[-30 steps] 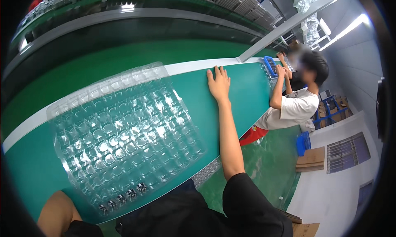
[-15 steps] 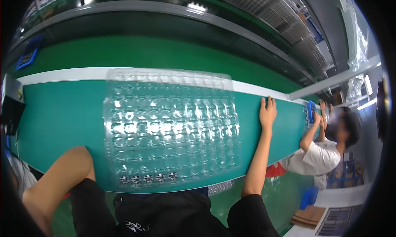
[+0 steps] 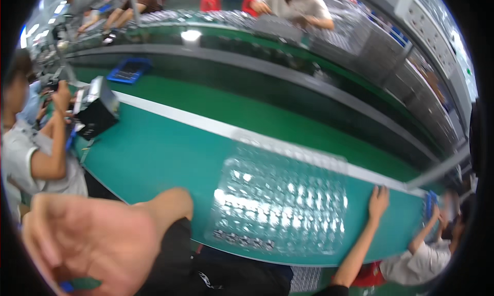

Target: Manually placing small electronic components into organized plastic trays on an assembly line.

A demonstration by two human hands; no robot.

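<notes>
A clear plastic blister tray [image 3: 288,203] with rows of round pockets lies on the green tabletop. Several small dark-and-silver parts [image 3: 244,239] sit in its near row, toward the left corner. To the tray's right, my right hand [image 3: 379,203] rests flat on the tabletop, fingers extended and holding nothing. My left hand [image 3: 98,239] is raised very close at the lower left, away from the tray. Its bare palm shows, with the fingers bent at the picture's edge. The fingertips are cut off and blurred, so whether they grip anything is hidden.
A black box-shaped device [image 3: 98,110] stands at the table's left end, beside a person in a white shirt [image 3: 46,157]. Another person [image 3: 417,257] works at the right. Beyond the white table edge [image 3: 175,116] runs a green belt [image 3: 267,128] with a blue tray [image 3: 129,70].
The view has swung left and up, so the tray appears farther right and lower. My left hand has come into view, raised close. My right hand still rests beside the tray.
</notes>
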